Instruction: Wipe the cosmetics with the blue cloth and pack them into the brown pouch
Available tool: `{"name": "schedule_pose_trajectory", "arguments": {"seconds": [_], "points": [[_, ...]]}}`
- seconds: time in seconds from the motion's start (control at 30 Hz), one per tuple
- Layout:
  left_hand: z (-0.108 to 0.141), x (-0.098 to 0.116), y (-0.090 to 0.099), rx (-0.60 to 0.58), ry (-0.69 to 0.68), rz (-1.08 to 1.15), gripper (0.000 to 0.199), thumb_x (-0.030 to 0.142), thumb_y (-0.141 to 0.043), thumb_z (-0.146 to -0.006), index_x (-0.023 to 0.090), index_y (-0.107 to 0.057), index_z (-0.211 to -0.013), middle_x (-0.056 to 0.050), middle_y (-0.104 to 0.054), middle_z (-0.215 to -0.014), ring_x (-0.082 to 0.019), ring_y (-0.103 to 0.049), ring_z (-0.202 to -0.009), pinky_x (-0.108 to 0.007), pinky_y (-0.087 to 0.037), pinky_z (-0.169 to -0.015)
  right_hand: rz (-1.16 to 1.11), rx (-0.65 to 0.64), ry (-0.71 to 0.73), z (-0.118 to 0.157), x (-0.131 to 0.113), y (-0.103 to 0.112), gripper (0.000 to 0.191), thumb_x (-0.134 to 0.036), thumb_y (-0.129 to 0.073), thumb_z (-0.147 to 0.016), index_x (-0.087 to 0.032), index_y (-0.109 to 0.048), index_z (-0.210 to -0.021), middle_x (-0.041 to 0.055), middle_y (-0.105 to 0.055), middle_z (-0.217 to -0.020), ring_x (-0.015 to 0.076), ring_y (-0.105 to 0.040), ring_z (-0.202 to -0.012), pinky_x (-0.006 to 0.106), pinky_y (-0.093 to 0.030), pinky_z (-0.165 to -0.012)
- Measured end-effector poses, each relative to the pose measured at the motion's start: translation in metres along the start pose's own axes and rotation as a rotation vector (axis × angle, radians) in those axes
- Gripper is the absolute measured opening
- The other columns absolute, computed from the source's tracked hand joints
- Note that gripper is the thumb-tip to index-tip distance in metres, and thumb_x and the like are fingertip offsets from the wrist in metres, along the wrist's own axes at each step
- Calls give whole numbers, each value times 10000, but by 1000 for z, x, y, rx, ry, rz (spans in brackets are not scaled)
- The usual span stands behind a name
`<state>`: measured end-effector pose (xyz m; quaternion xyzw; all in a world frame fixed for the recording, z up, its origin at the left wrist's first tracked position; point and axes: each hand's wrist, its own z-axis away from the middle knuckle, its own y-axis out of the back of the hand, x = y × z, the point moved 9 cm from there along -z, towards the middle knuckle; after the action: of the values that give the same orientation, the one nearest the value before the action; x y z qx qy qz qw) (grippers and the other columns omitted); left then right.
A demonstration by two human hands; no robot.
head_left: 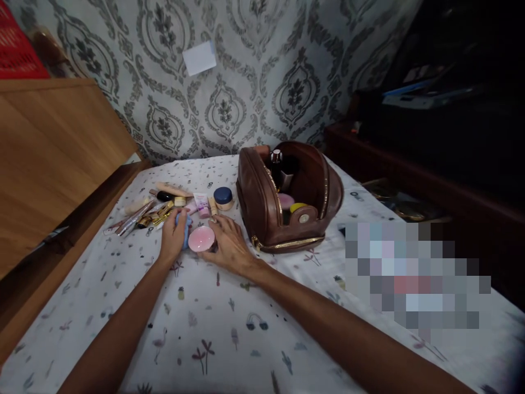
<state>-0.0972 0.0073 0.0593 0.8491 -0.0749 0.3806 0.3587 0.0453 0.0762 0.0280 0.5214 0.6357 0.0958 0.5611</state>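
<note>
My right hand is wrapped round a small round jar with a pink top. Just left of it, my left hand holds a light blue cloth close against the jar's side. Beyond my hands lie several cosmetics: a tube with purple print, a jar with a dark blue lid, a black-capped item and slim silvery tubes. To the right stands an open brown bag with a dark bottle and pink and yellow items inside.
A white sheet with small prints covers the surface. A wooden panel borders it at left, and a patterned wall rises behind. Dark furniture stands at right, near a pixelated patch over the sheet.
</note>
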Motion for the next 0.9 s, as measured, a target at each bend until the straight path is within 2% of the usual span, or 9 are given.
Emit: {"name": "schedule_pose_trajectory", "arguments": {"seconds": [0.1,0.23,0.33,0.43,0.63,0.73,0.8,0.9], "points": [[6,19,2,0,-66,-29,498,537,-279,-1017,176,-588,-1167,-73,-690,-998,-206,-651,-888,-324,-517,-807,2,-38,-25,-2,5,-6,740,-501,-824,-730,-139,-597,-1334,208,-428,-1501,380,-357,-1431,560,-350,-1159],[25,48,-31,-250,-208,-110,472,556,-453,-956,206,-620,-1225,-101,-709,-1193,-259,-644,-1130,-408,-485,-1020,-21,-24,-42,-4,12,-10,839,-420,-845,-715,-87,-520,-1414,232,-420,-1497,375,-344,-1442,530,-343,-1182],[36,52,-49,-327,-216,-221,461,486,-447,-976,181,-598,-1287,-148,-684,-1272,-303,-621,-1200,-481,-467,-1055,-25,-27,-63,-4,17,-13,916,-333,-844,-698,-49,-452,-1475,240,-438,-1489,370,-361,-1426,516,-337,-1195],[37,47,-52,-324,-189,-303,457,424,-393,-1004,163,-541,-1348,-170,-649,-1330,-314,-604,-1237,-504,-470,-1056,0,-46,-69,-3,18,-16,902,-310,-835,-701,-21,-462,-1469,260,-410,-1517,385,-338,-1443,536,-317,-1206],[35,39,-46,-289,-148,-336,429,416,-407,-999,168,-535,-1324,-176,-658,-1304,-325,-610,-1224,-504,-489,-1024,11,-48,-33,-1,14,-14,808,-413,-837,-719,-73,-550,-1393,252,-391,-1541,389,-320,-1464,569,-317,-1196],[31,34,-44,-282,-134,-298,442,446,-428,-982,175,-533,-1315,-171,-667,-1288,-322,-625,-1201,-493,-488,-1019,24,-74,-44,0,12,-13,806,-419,-862,-704,-46,-570,-1356,257,-391,-1538,385,-314,-1470,541,-316,-1206],[28,30,-42,-279,-111,-246,445,478,-444,-963,203,-543,-1298,-136,-693,-1239,-299,-653,-1139,-457,-499,-996,26,-83,-50,0,10,-11,805,-441,-858,-715,-36,-569,-1348,253,-399,-1528,384,-311,-1470,530,-314,-1210],[22,21,-37,-261,-43,-210,489,551,-473,-921,221,-568,-1269,-90,-726,-1102,-275,-689,-936,-413,-535,-868,32,-77,-37,0,6,-6,834,-479,-849,-727,-42,-545,-1369,240,-410,-1517,377,-312,-1464,528,-316,-1208]]}}
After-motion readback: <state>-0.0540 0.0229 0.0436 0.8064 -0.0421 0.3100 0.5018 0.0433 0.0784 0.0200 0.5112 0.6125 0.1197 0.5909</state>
